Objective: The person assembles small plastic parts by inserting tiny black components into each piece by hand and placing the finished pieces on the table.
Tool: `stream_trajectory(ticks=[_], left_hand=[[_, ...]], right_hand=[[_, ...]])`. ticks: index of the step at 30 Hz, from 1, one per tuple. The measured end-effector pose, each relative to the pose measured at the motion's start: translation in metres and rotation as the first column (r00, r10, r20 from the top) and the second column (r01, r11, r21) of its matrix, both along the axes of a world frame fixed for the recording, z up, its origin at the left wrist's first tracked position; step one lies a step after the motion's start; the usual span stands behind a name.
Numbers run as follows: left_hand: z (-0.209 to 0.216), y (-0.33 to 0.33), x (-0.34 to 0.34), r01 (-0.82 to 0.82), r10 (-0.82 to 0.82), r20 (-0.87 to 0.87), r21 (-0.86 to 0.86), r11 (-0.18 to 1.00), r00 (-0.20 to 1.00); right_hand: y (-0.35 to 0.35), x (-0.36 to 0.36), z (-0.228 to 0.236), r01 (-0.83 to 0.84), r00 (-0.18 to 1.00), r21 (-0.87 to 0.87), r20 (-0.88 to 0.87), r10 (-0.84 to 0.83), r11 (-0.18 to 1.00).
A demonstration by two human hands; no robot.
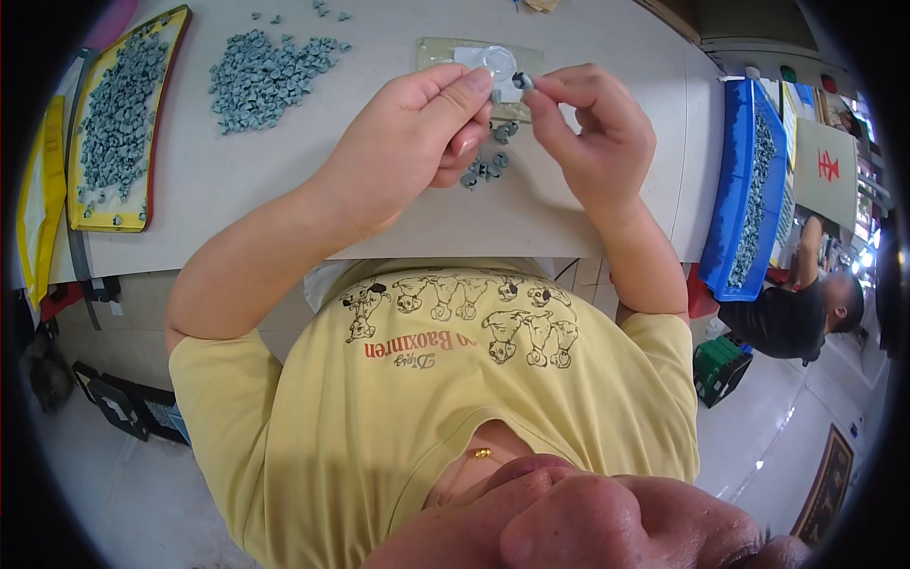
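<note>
Over the table, my left hand (427,119) is closed, its thumb pressed against the fingers. A small grey-green part (496,96) shows at its fingertips. My right hand (597,133) pinches a small rounded grey-green piece (522,82) with a dark inner side between thumb and forefinger, close to the left fingertips but apart from them. Just beyond the hands lies a flat greenish pad (436,52) bearing a clear round dish (498,61). Several loose grey-green parts (486,170) lie on the table beneath my hands, partly hidden by the left one.
A large heap of the same parts (263,81) spreads on the table (379,28) at the far left. Beside it stands a yellow tray (106,220) full of them. At the right edge is a blue bin (725,171) with more parts. Another person (787,318) works farther right.
</note>
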State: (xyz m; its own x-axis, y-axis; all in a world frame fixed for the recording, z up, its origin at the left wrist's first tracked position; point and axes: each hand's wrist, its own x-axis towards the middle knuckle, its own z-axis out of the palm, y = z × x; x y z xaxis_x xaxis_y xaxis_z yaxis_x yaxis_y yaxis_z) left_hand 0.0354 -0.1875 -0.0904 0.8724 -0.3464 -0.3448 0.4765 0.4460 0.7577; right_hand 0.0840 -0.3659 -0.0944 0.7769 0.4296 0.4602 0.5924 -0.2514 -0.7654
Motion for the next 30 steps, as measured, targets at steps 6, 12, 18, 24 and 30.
stream_trajectory(ticks=[6, 12, 18, 24, 30], left_hand=[[0.003, 0.000, 0.002, 0.015, -0.028, -0.116, -0.114, 0.993, 0.993], [0.001, -0.002, 0.002, 0.018, -0.038, -0.151, -0.133, 0.991, 0.988], [0.000, -0.009, -0.005, -0.006, -0.003, -0.051, -0.157, 0.988, 0.999], [0.002, -0.014, -0.007, -0.070, 0.073, 0.041, -0.057, 0.996, 0.997], [0.009, -0.009, -0.002, -0.017, 0.017, 0.008, -0.002, 1.000, 1.000]], right_hand=[[0.002, 0.004, -0.002, -0.029, 0.878, -0.099, 0.473, 0.072, 0.995], [0.001, 0.005, -0.008, -0.064, 0.822, -0.139, 0.555, 0.131, 0.988], [0.005, 0.001, -0.012, -0.073, 0.803, -0.077, 0.587, 0.104, 0.994], [0.007, 0.001, -0.014, -0.095, 0.822, -0.020, 0.562, 0.090, 0.995], [-0.011, 0.012, 0.011, -0.182, 0.979, -0.149, 0.064, 0.194, 0.972]])
